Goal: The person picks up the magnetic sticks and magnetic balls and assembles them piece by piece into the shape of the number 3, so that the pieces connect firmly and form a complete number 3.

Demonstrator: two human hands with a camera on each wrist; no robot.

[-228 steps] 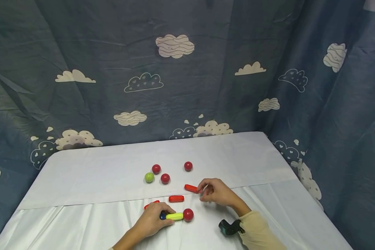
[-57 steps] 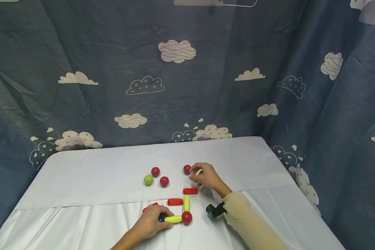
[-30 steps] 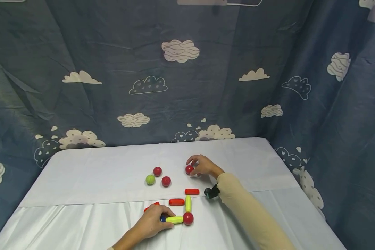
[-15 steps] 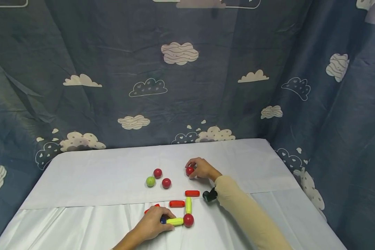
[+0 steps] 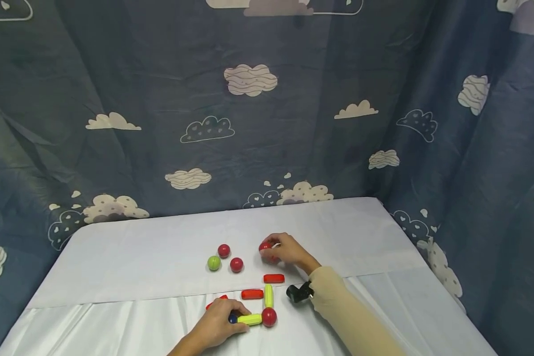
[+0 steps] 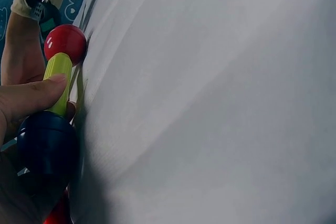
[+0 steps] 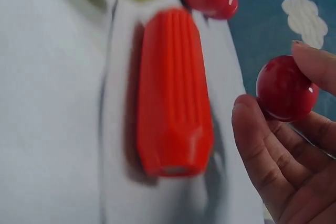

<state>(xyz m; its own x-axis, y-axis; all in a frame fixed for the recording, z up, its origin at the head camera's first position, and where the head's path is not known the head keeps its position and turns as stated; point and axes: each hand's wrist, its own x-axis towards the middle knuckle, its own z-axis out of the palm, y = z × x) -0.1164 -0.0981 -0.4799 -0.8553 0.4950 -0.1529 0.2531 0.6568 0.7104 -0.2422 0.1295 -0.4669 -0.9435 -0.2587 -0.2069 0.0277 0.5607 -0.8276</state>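
Note:
My left hand [image 5: 217,320] pinches a yellow ribbed rod [image 5: 250,319] low at the front of the white table. A dark blue ball [image 6: 48,142] sits at the rod's near end, partly behind the fingers in the head view. Its other end meets a red ball [image 5: 269,317], from which a second yellow rod [image 5: 269,295] runs away from me. Farther back, my right hand [image 5: 289,251] holds another red ball [image 7: 286,88] between thumb and fingers, clearly seen in the right wrist view.
Two red rods, a farther one [image 5: 273,278] and a nearer one [image 5: 251,294], lie by the yellow rod. A third red rod [image 5: 222,297] is partly hidden behind my left hand. A green ball [image 5: 213,262] and two red balls [image 5: 237,265] form a cluster farther back.
The second yellow rod has joined the front red ball. My right hand has moved from the red rod to the back red ball, gripped it and drawn it slightly left. The left hand stays put.

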